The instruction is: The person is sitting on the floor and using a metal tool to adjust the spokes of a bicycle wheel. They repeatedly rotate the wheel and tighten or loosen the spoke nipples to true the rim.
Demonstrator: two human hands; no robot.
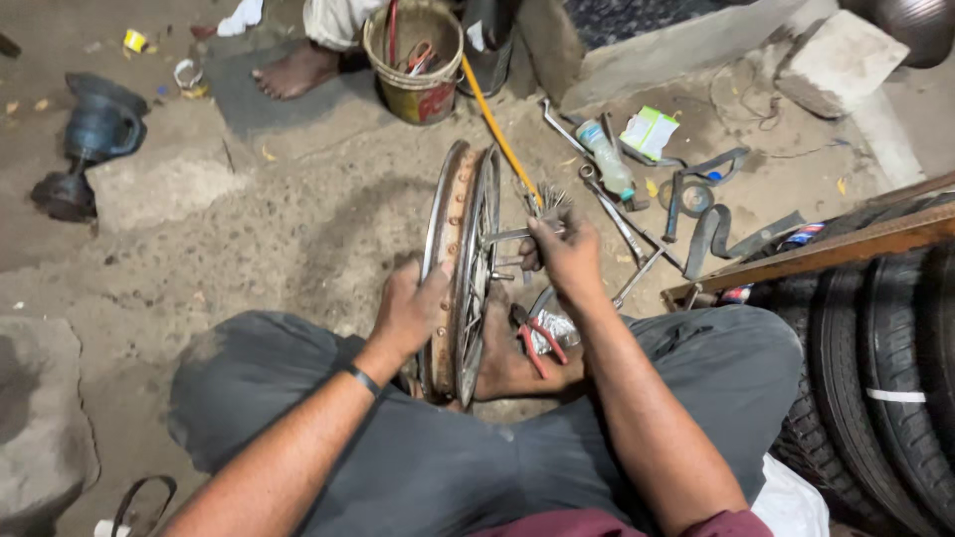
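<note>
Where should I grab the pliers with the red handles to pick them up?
Grab the red-handled pliers by the two handles, coming from above and from the person's right. They lie flat on the ground by the bare foot, so the handles are the long, easy part. The wheel rim blocks the other side.

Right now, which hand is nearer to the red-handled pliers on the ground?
Right. The right hand works at the wheel's hub just above the pliers; the left hand grips the rim across the wheel.
</note>
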